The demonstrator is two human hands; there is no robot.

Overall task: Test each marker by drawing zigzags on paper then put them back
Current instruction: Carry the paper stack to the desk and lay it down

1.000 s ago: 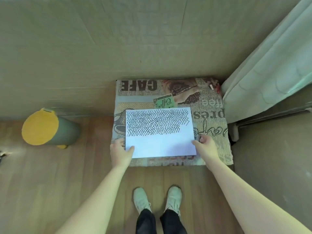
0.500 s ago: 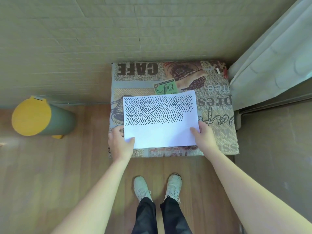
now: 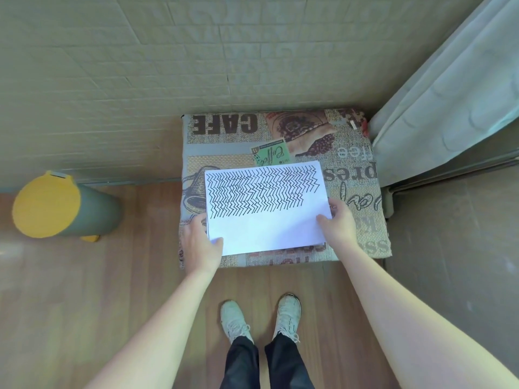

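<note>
A white sheet of paper lies over a stool with a coffee-print cushion. Several rows of black zigzags cover the sheet's upper half; its lower part is blank. My left hand grips the paper's lower left corner, thumb on top. My right hand holds the paper's right edge, thumb on top. The paper seems to be a thin stack. No marker shows in view.
A green cylinder with a yellow lid stands on the wooden floor at left. A brick-pattern wall runs behind the stool. A pale curtain hangs at right. My feet in white shoes stand before the stool.
The paper has tilted slightly, its right side higher. My right hand has slid up the right edge. The view has shifted a little.
</note>
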